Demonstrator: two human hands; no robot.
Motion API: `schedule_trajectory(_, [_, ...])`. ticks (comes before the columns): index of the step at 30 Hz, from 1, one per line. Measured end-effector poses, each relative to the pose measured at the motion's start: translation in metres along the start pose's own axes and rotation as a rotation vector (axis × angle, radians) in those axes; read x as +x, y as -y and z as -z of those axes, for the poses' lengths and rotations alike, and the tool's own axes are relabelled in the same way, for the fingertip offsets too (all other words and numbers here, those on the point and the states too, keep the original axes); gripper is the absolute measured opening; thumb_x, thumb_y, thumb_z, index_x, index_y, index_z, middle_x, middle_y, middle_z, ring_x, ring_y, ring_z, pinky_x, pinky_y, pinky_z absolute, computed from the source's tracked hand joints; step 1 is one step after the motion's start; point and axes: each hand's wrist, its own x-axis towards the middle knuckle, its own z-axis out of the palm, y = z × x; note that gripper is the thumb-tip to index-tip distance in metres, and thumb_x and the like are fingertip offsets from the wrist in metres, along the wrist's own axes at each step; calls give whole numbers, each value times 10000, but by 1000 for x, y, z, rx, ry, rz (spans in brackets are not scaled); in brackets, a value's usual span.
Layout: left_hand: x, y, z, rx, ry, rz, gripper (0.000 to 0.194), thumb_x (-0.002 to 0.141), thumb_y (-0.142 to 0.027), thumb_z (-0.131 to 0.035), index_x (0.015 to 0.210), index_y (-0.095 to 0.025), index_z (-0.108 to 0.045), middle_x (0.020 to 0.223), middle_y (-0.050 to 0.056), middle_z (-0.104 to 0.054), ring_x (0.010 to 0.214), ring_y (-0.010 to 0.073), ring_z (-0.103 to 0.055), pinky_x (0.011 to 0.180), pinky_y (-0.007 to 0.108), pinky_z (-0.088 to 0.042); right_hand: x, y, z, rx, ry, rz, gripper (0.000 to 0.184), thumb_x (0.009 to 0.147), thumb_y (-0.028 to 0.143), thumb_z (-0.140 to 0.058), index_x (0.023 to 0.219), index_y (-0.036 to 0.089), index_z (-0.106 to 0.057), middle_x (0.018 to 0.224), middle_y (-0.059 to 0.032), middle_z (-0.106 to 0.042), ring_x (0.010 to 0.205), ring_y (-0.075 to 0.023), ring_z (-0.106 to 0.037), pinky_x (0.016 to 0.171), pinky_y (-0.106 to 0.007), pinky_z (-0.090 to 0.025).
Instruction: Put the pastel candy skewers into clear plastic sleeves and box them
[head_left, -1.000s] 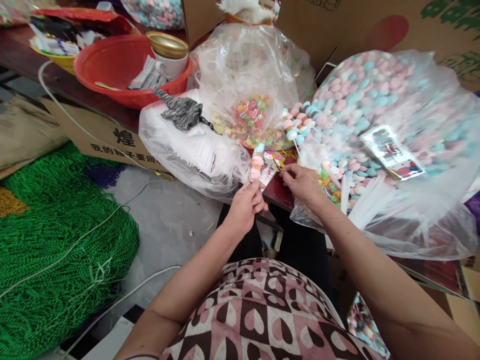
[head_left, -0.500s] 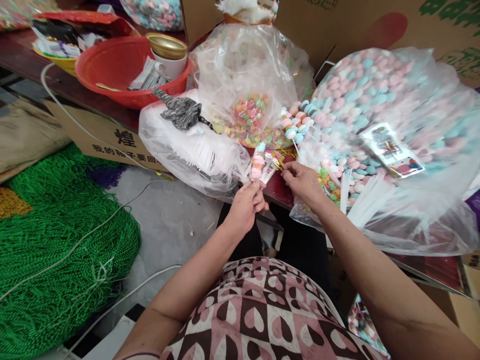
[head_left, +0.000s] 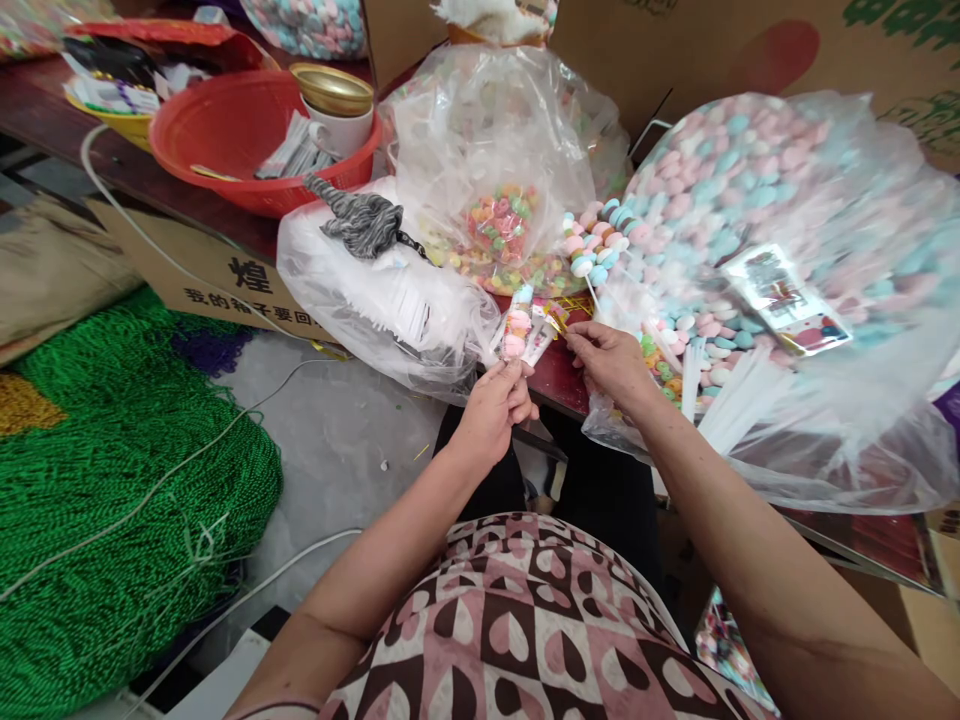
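My left hand (head_left: 495, 408) is closed around the lower end of a marshmallow skewer (head_left: 517, 328), a short upright stack of pink and blue pieces that looks wrapped in clear film. To its right, my right hand (head_left: 613, 366) pinches a thin gold twist tie (head_left: 562, 328) between thumb and forefinger. Behind the fingers, more gold ties lie on the dark red table (head_left: 559, 378), beside a small whitish packet. Past the right hand, a cluster of pink, blue and brown marshmallow skewers (head_left: 597, 240) leans on the bags.
A large clear bag of marshmallows (head_left: 720, 185) fills the right, with white sticks (head_left: 742, 398) at its front. Behind stands a bag of fruit-coloured rings (head_left: 502, 225). Leftward are a bag of white wrappers (head_left: 397, 300), a red basin (head_left: 202, 130) and green cord (head_left: 135, 480) on the floor.
Both hands stay almost in place. My right hand shifts very slightly to the right with the gold tie; the skewer in my left hand barely moves.
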Motion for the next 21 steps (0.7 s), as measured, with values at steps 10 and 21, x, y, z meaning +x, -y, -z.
schedule_trajectory(10, [1, 1, -1, 11, -2, 7, 285, 848, -426, -662, 789, -165, -564, 456, -119, -306, 365, 39, -296, 507, 222, -433, 2, -5, 2, 28, -27, -151, 230, 797, 397, -638, 847, 176, -679, 577, 11, -622, 398, -102, -523, 372, -201, -377])
schedule_trajectory(21, [0, 1, -1, 16, -5, 12, 282, 859, -424, -650, 787, -165, -563, 457, -117, -303, 368, 39, -286, 512, 220, -432, -6, 7, 3, -16, -63, -113, 149, 783, 308, -562, 812, 186, -644, 586, 6, -634, 450, -124, -561, 430, -222, -441])
